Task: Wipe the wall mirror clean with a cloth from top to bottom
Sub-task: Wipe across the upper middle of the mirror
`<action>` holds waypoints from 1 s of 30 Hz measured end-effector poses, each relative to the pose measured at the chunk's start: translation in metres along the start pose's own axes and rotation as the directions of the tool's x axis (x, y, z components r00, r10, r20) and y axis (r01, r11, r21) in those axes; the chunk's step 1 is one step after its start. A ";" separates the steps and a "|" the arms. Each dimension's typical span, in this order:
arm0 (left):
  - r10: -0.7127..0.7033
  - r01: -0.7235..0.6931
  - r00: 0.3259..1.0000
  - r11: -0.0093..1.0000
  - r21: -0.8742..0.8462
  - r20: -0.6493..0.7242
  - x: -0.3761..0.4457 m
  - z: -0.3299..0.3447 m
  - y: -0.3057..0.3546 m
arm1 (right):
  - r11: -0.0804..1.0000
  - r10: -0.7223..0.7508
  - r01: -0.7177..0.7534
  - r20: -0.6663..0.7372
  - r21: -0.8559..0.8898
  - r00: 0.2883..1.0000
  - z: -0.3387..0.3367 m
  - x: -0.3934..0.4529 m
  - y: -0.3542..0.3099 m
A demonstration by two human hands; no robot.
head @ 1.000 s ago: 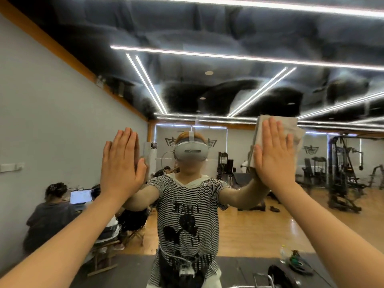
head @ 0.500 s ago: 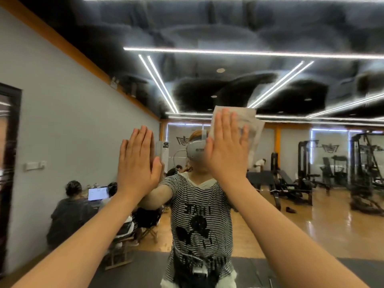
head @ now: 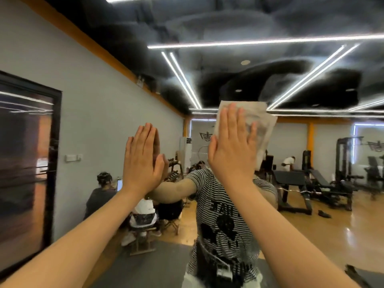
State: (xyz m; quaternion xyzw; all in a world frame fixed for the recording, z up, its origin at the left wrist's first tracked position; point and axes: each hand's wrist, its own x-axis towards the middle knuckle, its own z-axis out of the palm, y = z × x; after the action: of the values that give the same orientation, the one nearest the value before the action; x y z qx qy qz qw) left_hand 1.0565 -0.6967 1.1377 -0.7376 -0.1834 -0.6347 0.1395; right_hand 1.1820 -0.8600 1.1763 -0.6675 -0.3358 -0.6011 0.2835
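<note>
The wall mirror (head: 311, 225) fills almost the whole view and reflects a gym and a person in a striped shirt. My right hand (head: 230, 146) lies flat with straight fingers on a pale grey cloth (head: 264, 129) and presses it against the glass at about head height. The cloth sticks out above and to the right of the fingers. My left hand (head: 142, 161) is flat on the bare glass to the left, palm against its own reflection, holding nothing.
A dark-framed panel (head: 31, 173) stands at the far left of the wall. The reflection shows seated people (head: 101, 196), weight benches (head: 307, 183) and a wooden floor. A dark object (head: 359, 277) shows at the bottom right corner.
My right hand has slid the cloth leftwards across the glass, from right of the reflected head to over it. The view has turned left, bringing the dark-framed panel in.
</note>
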 end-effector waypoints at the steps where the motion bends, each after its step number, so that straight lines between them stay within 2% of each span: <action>1: -0.001 0.001 1.000 1.000 0.003 -0.003 0.000 0.000 0.000 | 1.000 -0.001 0.001 -0.004 -0.004 1.000 0.000 0.000 0.000; 10: -0.014 0.013 0.999 0.998 0.060 0.031 0.000 -0.001 0.002 | 1.000 -0.026 0.026 -0.004 0.008 1.000 0.003 -0.003 0.002; 16: 0.000 -0.001 0.999 1.000 0.030 0.038 0.002 -0.007 0.004 | 1.000 -0.022 0.022 0.032 -0.008 0.999 -0.001 -0.003 0.003; 18: 0.039 -0.042 0.997 0.998 0.046 0.071 0.005 -0.014 -0.002 | 0.999 -0.028 0.029 0.042 -0.021 0.999 -0.002 -0.004 0.003; 23: 0.275 -0.281 0.948 0.960 0.018 0.158 0.017 -0.047 -0.059 | 0.998 -0.020 0.024 0.051 -0.064 0.998 -0.004 -0.003 0.001; 30: 0.093 -0.102 0.990 0.991 0.081 0.104 0.017 -0.067 -0.156 | 0.996 -0.005 0.010 0.056 -0.090 0.998 -0.005 -0.003 -0.001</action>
State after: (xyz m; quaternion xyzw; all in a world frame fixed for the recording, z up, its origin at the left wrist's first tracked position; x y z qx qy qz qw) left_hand 0.9298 -0.5853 1.1604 -0.7698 -0.1812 -0.5808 0.1928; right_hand 1.1781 -0.8642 1.1736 -0.6946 -0.3187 -0.5980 0.2415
